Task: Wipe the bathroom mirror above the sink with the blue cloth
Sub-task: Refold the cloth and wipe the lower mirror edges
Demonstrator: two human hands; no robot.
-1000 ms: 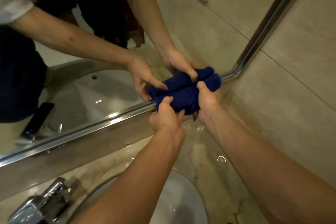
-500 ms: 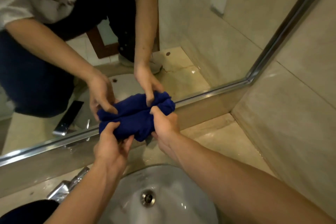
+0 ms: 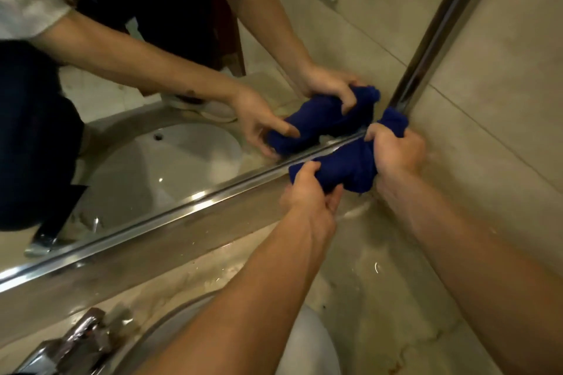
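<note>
I am reaching both bare forearms forward and up, converging toward one spot. My left hand (image 3: 307, 192) is curling its fingers over the cloth's (image 3: 350, 167) lower left end, thumb underneath. My right hand (image 3: 396, 152) is gripping the right end, knuckles facing me, wrist bent slightly inward.

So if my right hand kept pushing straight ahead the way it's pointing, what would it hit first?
Probably the bottom right corner of the mirror frame. The right hand grips the blue cloth right against it, so the cloth looks already pressed there, though depth is hard to judge.
</note>
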